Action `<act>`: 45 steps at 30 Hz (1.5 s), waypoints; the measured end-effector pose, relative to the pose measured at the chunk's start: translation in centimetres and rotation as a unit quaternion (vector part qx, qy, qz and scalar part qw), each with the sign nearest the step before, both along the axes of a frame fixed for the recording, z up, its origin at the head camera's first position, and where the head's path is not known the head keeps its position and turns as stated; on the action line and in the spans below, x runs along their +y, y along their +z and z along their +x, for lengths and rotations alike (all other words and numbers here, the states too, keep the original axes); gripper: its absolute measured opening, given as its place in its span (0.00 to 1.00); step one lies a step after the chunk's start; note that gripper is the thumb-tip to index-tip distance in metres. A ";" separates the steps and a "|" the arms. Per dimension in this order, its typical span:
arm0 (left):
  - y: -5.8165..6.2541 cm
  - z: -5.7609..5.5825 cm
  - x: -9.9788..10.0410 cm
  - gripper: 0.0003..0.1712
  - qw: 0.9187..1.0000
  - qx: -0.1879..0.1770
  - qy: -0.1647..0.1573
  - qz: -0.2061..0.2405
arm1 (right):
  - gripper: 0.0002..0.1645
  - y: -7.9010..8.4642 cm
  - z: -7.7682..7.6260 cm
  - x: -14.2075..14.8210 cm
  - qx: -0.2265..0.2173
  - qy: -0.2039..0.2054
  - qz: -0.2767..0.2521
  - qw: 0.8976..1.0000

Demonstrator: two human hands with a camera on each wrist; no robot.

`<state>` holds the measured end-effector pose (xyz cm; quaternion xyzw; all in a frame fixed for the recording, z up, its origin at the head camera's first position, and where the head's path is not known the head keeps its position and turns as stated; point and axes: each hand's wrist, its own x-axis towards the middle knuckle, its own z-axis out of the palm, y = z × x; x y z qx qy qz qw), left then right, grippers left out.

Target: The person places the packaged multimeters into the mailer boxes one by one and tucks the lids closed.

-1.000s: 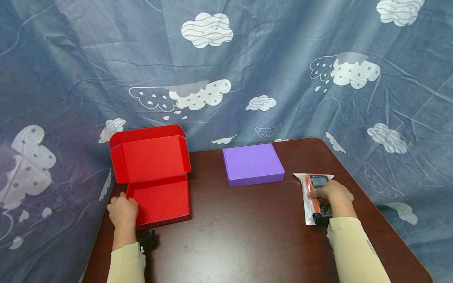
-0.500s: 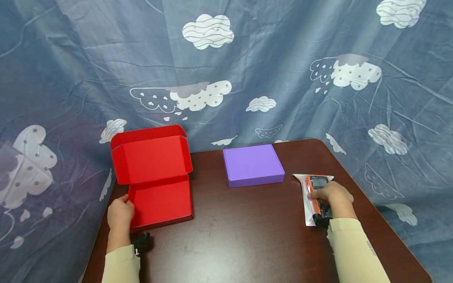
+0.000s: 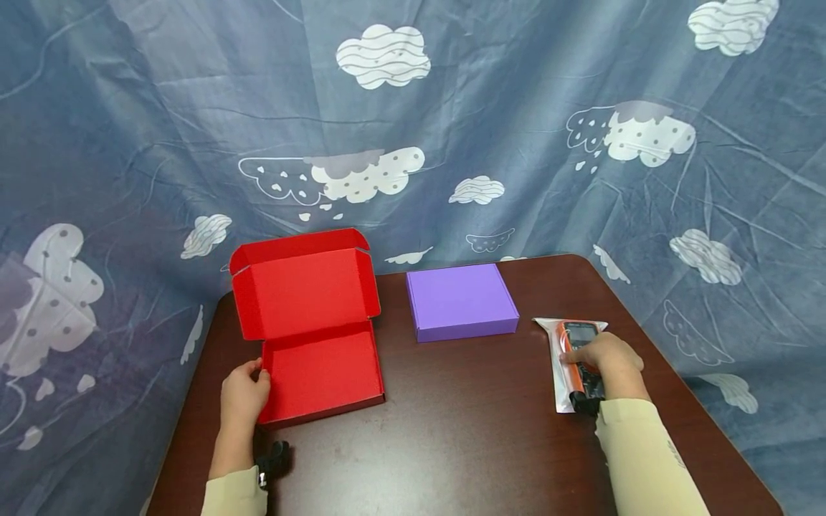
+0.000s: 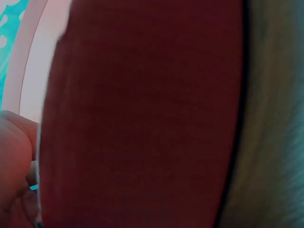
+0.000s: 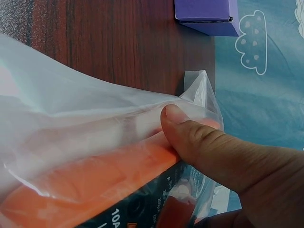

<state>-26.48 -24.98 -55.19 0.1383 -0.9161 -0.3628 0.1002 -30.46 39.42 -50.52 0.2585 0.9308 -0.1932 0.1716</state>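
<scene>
An open red cardboard box [image 3: 323, 374] lies on the left of the table, its lid tilted back toward the curtain. My left hand [image 3: 243, 395] pinches the box's left side wall; in the left wrist view that red wall [image 4: 142, 114] fills most of the picture, with a finger [image 4: 12, 156] at its edge. Over on the right, a multimeter [image 3: 582, 331] with an orange rim lies in a clear plastic bag [image 3: 563, 398]. My right hand [image 3: 611, 355] grips it across the bag, the thumb [image 5: 190, 135] on its orange side in the right wrist view.
A closed purple box [image 3: 461, 299] sits at the back middle of the dark wooden table [image 3: 445, 430]. Blue curtain [image 3: 516, 86] with white clouds hangs behind and on both sides. A black wrist camera [image 3: 277, 459] is on the left wrist.
The red box has slid to the right with my left hand, toward the purple box. My left hand first shifted its hold along the left wall. My right hand and the multimeter stay put.
</scene>
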 end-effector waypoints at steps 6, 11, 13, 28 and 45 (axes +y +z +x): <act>-0.8 0.6 1.3 0.23 1.000 0.015 -0.024 0.004 | 0.62 -0.2 -0.1 0.1 0.000 -0.002 0.000 1.000; -1.0 1.1 2.3 0.21 0.999 0.031 -0.036 0.005 | 0.62 -0.2 -0.2 0.1 -0.001 -0.005 0.005 1.000; -1.1 1.3 2.7 0.20 0.998 0.039 -0.040 0.006 | 0.63 -0.2 -0.2 0.1 -0.002 -0.004 0.005 1.000; -2.2 2.0 5.5 0.14 0.993 0.091 -0.071 0.005 | 0.62 -0.1 -0.2 -0.2 -0.004 -0.005 0.005 1.000; -2.7 2.3 8.5 0.15 0.991 0.101 -0.083 0.032 | 0.56 -0.7 0.5 0.1 0.009 0.009 0.007 1.000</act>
